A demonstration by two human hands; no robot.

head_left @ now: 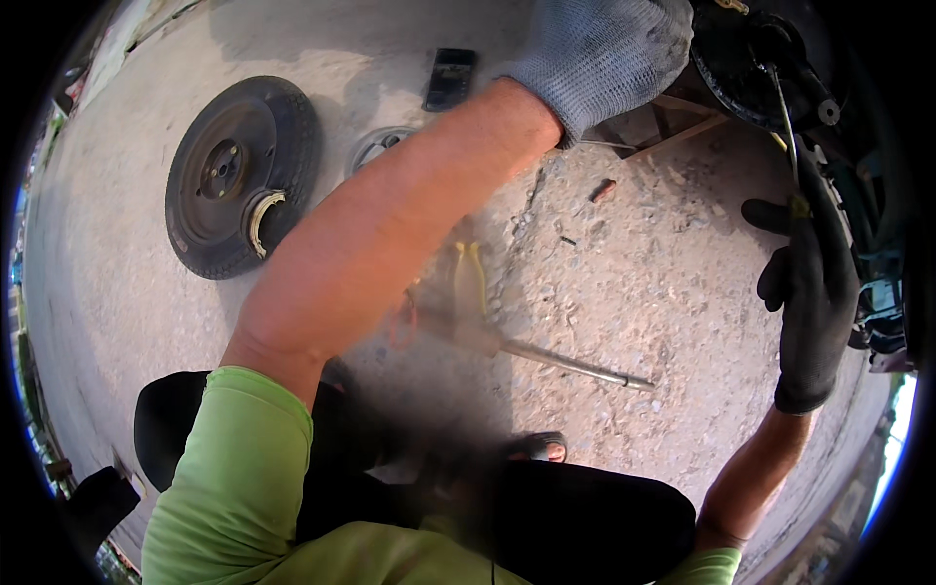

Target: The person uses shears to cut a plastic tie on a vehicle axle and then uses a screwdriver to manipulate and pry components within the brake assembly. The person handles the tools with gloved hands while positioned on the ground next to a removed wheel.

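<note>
"Wheel (219, 185) on the left; what lies about it?"

"A curved piece (259, 222) at its near right side. Farther right is a dark phone (449, 78), and a round metal part (373, 148) shows partly behind the left forearm (380, 234)."

"And the hands?"

"The left hand (619, 63), in a grey glove, is at the far edge, fingers bunched; I cannot tell what it holds. The right hand (814, 283), in a black glove, is on the right, closed around the near end of a thin rod (785, 122), thumb standing off to the left."

"Where does that rod reach?"

"Its far end meets a dark round hub (733, 78) at the far right, just beside the left hand."

"Anything nearer?"

"Pliers with yellow handles (470, 278) in the middle, blurred, and a metal bar (575, 363) slanting right on the rough ground (702, 322)."
</note>
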